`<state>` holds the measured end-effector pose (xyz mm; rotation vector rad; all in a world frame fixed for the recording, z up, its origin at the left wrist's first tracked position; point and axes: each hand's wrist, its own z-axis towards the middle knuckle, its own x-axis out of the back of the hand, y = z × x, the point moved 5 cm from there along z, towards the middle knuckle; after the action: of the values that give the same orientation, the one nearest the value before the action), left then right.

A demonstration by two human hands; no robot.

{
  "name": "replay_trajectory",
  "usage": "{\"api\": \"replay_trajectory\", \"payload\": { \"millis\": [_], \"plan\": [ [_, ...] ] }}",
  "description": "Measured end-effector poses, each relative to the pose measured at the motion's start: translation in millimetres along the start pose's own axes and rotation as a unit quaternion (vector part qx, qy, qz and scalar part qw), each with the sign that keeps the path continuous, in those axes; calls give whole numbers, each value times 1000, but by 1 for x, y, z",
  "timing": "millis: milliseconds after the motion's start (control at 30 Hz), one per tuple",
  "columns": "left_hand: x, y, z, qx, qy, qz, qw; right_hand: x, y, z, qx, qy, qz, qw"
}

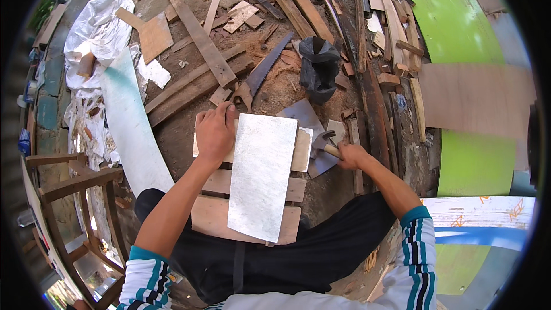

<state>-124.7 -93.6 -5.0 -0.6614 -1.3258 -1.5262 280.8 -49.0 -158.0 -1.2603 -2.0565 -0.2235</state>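
Clearly, the right hand [354, 157] has its fingers wrapped around the pale wooden handle of a dark-headed metal claw hammer [331, 149]. The left hand's [215, 134] fingers bend beside a flat, rectangular, speckled white sheet [264, 178]; whether they grip anything, I cannot tell. Rightward and nearer the body from those fingers, the sheet lies across tan wooden slats [208, 216].

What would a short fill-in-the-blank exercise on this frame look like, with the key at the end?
1. The right hand grips a ____ by its handle.
2. The pale sheet lies on top of wooden slats, with the left hand at its upper ____ corner.
3. The plastic bag on the ground is ____ in colour.
4. The tool with a toothed blade lying beyond the hands is a ____.

Missing words: hammer; left; black; saw
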Motion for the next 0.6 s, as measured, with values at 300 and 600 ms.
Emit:
{"api": "replay_trajectory", "payload": {
  "millis": [300, 600],
  "plan": [
    [3, -1, -1, 12, -1, 16, 1000, 127, -27, 42, -60, 261, 84, 960],
    [-1, 1, 3, 12, 1, 11, 1000, 188, 18, 238, -56, 293, 69, 952]
  ]
}}
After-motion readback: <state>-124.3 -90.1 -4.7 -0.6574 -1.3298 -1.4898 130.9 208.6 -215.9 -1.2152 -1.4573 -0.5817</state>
